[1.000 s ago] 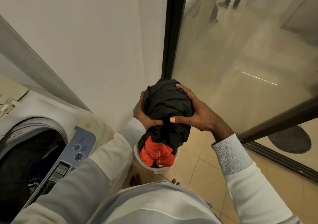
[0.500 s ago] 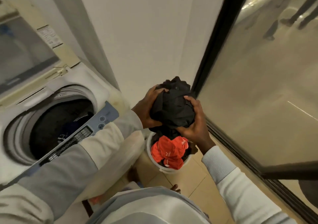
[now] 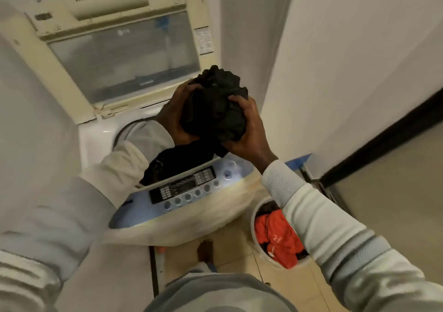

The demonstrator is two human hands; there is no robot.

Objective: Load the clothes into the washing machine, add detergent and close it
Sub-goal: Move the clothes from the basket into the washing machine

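Note:
A bunched black garment [image 3: 217, 103] is held above the open drum of the top-loading washing machine [image 3: 96, 139]. My left hand [image 3: 175, 117] grips its left side and my right hand [image 3: 249, 129] grips its right and underside. The machine's lid [image 3: 124, 55] stands raised behind. Dark clothes [image 3: 172, 163] lie inside the drum. A white bucket [image 3: 257, 213] on the floor at the right holds a red garment [image 3: 278, 237] and some dark cloth.
The blue control panel [image 3: 187, 187] faces me at the machine's front edge. A white wall [image 3: 347, 59] and a dark-framed glass door [image 3: 383, 179] close in the right side. My bare foot [image 3: 205, 249] rests on the tiled floor between machine and bucket.
Both hands lifted the black garment out of the bucket and carried it left to above the drum. My view swung left toward the washing machine.

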